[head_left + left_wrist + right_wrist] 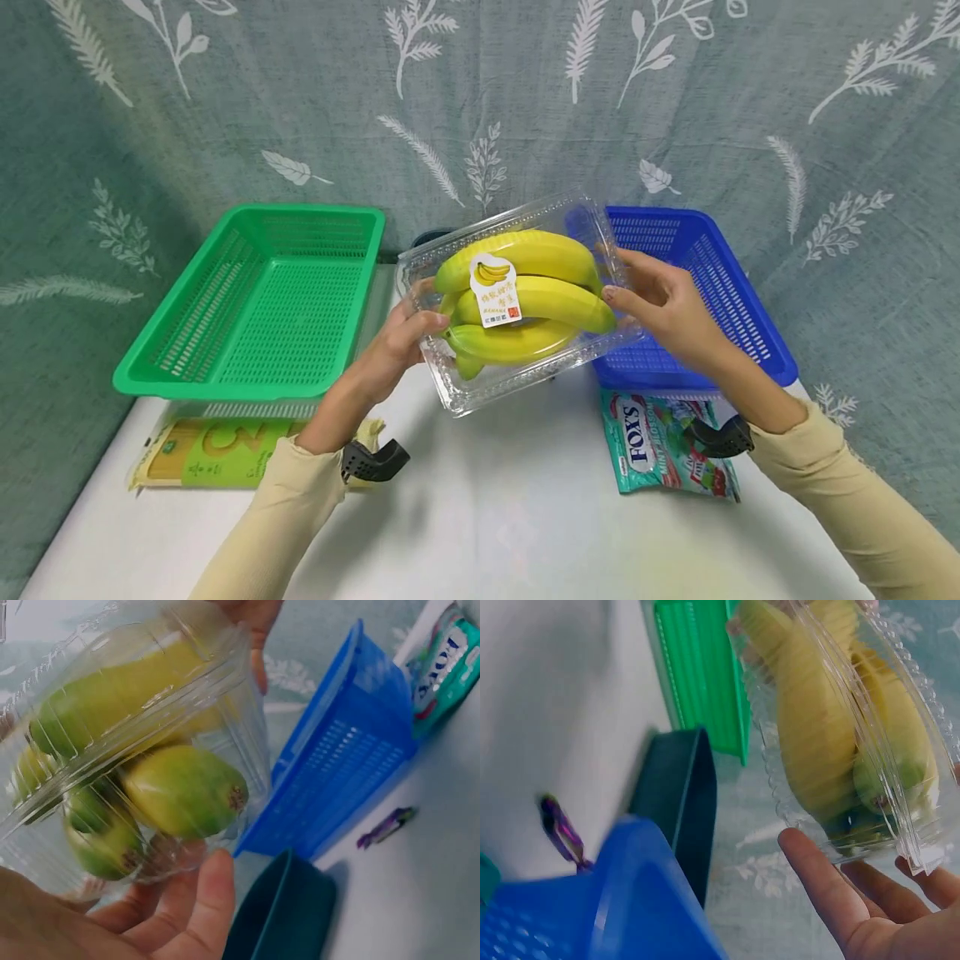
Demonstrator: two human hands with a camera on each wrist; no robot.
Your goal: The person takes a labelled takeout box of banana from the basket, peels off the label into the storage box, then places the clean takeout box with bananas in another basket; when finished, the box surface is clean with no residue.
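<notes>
Both hands hold up a clear plastic clamshell box [480,396] of bananas [536,304], tilted with its right end higher. On its lid is a white label [495,292]. The left hand [390,346] grips the left end, thumb on the lid side; in the left wrist view its fingers [180,907] reach under the box. At the other end the right hand [667,304] grips with its thumb against the lid edge, and the right wrist view shows its fingers [885,889] curled beneath. The box is above the table, between two baskets.
A green basket [352,333] stands left, a blue basket [780,367] right. A dark teal container [300,907] is behind the box. A yellow-green noodle packet [225,454] lies front left, a FOX'S candy bag [660,442] front right. A small purple-wrapped item [386,825] lies on the table.
</notes>
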